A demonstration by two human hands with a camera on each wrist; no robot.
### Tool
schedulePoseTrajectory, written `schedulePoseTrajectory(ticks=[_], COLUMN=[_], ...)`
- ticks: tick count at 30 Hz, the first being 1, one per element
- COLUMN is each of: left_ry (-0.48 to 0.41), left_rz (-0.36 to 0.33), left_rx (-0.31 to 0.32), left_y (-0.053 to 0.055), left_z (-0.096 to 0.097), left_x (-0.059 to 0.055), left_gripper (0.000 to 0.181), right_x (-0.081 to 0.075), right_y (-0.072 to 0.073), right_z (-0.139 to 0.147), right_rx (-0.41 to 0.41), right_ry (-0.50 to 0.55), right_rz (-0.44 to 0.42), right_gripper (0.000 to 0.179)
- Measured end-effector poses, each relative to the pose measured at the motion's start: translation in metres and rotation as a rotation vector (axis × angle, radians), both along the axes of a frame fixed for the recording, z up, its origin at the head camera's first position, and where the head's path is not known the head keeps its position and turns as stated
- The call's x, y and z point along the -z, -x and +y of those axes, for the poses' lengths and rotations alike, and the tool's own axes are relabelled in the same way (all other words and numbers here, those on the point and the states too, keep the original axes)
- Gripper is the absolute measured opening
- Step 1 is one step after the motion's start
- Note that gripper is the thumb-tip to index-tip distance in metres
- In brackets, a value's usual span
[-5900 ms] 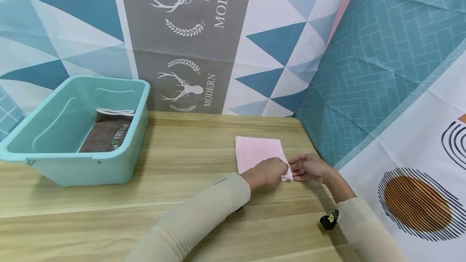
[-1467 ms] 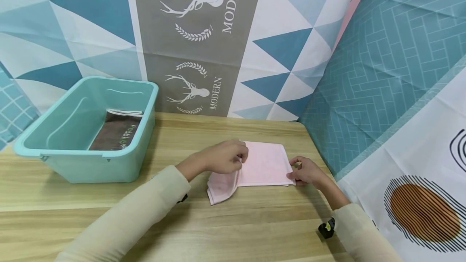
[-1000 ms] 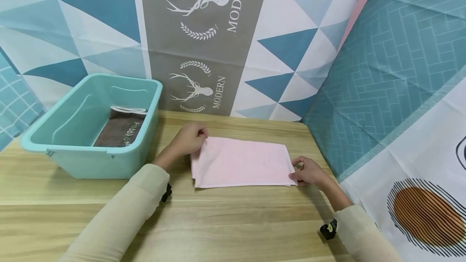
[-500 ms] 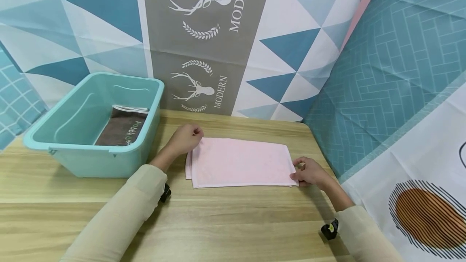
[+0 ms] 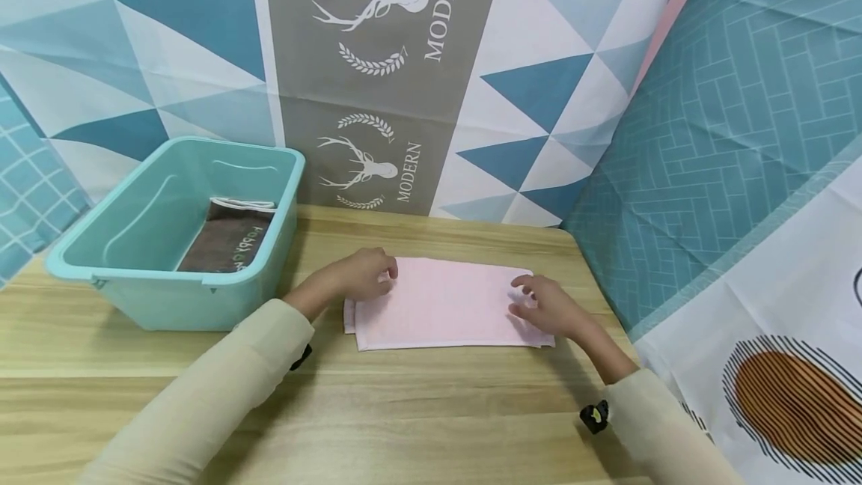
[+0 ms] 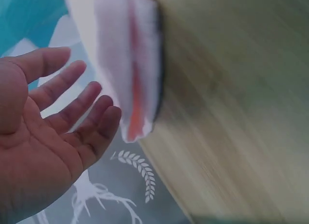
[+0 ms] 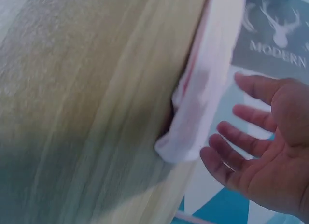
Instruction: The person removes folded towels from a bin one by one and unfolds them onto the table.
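A pink towel (image 5: 444, 305), folded into a long rectangle, lies flat on the wooden table (image 5: 417, 410). Its layers show at the short ends in both wrist views. Over the towel's left end is my left hand (image 5: 367, 274), fingers relaxed and spread with nothing held. My right hand (image 5: 548, 305) hovers over the right end, its fingers loosely bent and apart. In the left wrist view the left palm (image 6: 43, 151) faces the towel's edge (image 6: 125, 55). The right wrist view likewise shows bare fingers beside the towel (image 7: 207, 84).
A teal plastic bin (image 5: 202, 302) stands at the table's left, with a folded dark brown towel (image 5: 229, 238) bearing lettering inside. Patterned cloth (image 5: 364, 58) hangs behind the table, and more cloth (image 5: 734, 171) closes off the right side.
The pink towel was unfolded leftward from a small square to a long rectangle. Since half a second ago, both hands have let go of its ends and moved inward over it.
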State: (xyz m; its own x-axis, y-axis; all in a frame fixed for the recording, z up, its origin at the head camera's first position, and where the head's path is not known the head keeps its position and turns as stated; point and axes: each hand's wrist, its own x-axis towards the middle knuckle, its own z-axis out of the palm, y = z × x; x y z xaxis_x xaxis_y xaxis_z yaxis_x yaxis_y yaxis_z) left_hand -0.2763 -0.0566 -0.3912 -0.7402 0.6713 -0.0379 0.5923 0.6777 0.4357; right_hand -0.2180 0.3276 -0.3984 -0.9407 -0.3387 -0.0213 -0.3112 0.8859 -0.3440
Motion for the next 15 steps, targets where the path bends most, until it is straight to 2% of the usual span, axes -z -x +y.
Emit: schedulePoseTrajectory(ticks=[3,7,11,15], left_ry=[0.104,0.202,0.233,0.248], left_rz=[-0.013,-0.035,-0.017,-0.003], left_rx=[0.030,0.048,0.038,0.037], left_y=[-0.005,-0.009,-0.013,-0.022], left_z=[0.003,0.005,0.005,0.000], left_x=[0.003,0.007,0.010,0.010], left_gripper=[0.031,0.050,0.055,0.054], right_x=[0.005,0.010,0.012,0.012], right_y=[0.000,-0.001,-0.003,-0.006], right_z=[-0.009,-0.017,-0.019,-0.020], right_rx=[-0.083,-0.097,-0.101,-0.124], right_ry=[-0.091,-0.188,-0.201,-0.209], right_rz=[0.033,-0.027,-0.053,-0.049], right_gripper=[0.052,0.060,0.061,0.061])
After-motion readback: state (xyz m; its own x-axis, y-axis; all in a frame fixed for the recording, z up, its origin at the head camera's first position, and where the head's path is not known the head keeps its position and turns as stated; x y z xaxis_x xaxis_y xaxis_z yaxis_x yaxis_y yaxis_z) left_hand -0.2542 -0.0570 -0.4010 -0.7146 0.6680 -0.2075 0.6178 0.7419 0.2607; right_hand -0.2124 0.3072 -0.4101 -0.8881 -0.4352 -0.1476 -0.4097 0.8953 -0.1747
